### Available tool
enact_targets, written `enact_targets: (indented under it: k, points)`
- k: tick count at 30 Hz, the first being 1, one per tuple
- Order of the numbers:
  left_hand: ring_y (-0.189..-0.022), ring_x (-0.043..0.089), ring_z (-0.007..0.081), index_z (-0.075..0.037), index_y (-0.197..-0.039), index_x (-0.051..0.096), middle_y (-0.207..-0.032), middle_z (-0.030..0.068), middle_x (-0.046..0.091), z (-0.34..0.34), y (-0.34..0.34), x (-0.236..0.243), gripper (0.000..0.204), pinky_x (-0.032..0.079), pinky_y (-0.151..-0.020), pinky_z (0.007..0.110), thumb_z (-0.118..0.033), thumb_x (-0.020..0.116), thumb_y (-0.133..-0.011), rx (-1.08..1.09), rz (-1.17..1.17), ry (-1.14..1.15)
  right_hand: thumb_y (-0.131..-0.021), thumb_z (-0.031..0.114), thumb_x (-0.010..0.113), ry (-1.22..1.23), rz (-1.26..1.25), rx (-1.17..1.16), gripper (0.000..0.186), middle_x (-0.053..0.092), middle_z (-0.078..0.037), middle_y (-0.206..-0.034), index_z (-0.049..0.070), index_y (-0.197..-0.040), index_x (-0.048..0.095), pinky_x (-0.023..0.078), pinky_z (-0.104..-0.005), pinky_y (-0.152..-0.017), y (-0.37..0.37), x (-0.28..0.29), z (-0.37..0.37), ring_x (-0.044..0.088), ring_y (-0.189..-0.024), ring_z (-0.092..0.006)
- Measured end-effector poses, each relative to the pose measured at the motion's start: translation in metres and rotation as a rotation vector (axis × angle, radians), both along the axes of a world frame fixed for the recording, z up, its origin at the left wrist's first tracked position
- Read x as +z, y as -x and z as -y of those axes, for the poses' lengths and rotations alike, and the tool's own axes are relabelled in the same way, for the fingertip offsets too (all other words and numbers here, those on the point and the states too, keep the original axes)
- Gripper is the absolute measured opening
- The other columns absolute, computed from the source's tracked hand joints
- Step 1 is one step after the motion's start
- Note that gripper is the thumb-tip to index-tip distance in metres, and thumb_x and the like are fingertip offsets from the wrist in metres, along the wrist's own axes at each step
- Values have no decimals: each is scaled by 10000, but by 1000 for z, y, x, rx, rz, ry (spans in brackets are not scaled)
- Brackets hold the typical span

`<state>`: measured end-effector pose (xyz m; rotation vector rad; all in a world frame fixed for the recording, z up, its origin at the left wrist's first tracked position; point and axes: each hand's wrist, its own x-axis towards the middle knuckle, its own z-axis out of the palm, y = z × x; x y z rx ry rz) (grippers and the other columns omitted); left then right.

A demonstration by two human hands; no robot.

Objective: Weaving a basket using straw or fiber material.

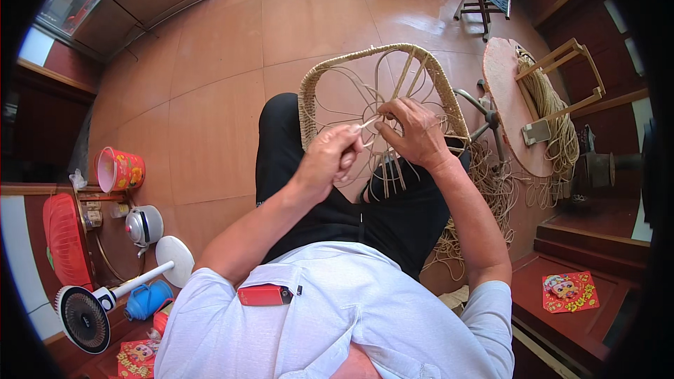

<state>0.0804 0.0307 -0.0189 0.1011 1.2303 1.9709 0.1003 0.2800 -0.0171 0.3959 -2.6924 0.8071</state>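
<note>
A woven basket frame (316,70), with a wrapped straw-coloured rim and loose looping cords, rests over my legs. My left hand (330,158) is closed in a pinch on a pale cord (368,122) just left of the frame's middle. My right hand (414,133) grips the cords where they cross at the middle, its thumb and forefinger near the same pale strand. Several straight strips (415,71) run from the upper right of the rim, and cord ends hang below my hands.
A round board (499,74) with coiled rope (562,140) and a wooden frame stands right, above tangled cord (477,231). A folding stool (484,7) is behind. At left are a bucket (119,168), kettle (144,228), fan (84,316) and blue jug (144,302).
</note>
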Motion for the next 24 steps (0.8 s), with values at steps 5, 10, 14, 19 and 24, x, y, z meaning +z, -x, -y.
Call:
enact_targets:
  k: [5, 10, 14, 19, 24]
  points:
    - [-444, 362, 45, -89, -1000, 686, -594, -86, 371, 50, 41, 78, 452, 353, -416, 244, -444, 515, -1222, 92, -246, -220, -999, 227, 804, -20, -105, -35, 169, 755, -71, -954, 108, -1075, 712, 590, -453, -820, 3, -11, 4, 759, -930, -288]
    - [-473, 366, 28, -63, -1018, 703, -588, -82, 379, 35, 52, 117, 477, 358, -438, 231, -460, 532, -1221, 78, -471, -247, -1016, 159, 791, 76, -92, -86, 114, 743, -105, -920, 80, -1064, 724, 577, -432, -755, 5, -10, 7, 744, -832, -315]
    - [-510, 431, 32, -56, -1047, 715, -686, -59, 529, 1, 41, 74, 392, 401, -480, 224, -407, 622, -1194, -109, -320, -101, -1031, 173, 759, 38, -107, -89, 78, 751, -70, -932, 116, -1055, 712, 591, -456, -794, 5, -4, 11, 758, -905, -300]
    - [-613, 548, 55, -10, -1268, 709, -785, -13, 608, -21, 16, -8, 284, 492, -578, 224, -260, 607, -1181, -8, -192, 95, -1039, 159, 746, -20, -140, -50, 70, 739, -85, -935, 105, -1082, 741, 596, -466, -814, 4, -9, 5, 751, -920, -328]
    - [-715, 670, 121, 56, -1760, 267, -1085, 138, 776, -35, -13, -31, 697, 593, -689, 284, -108, 524, -1132, -40, -336, 268, -995, 106, 722, -43, -47, -58, 100, 725, -126, -991, 79, -1089, 741, 594, -500, -855, 4, -6, 4, 740, -969, -375]
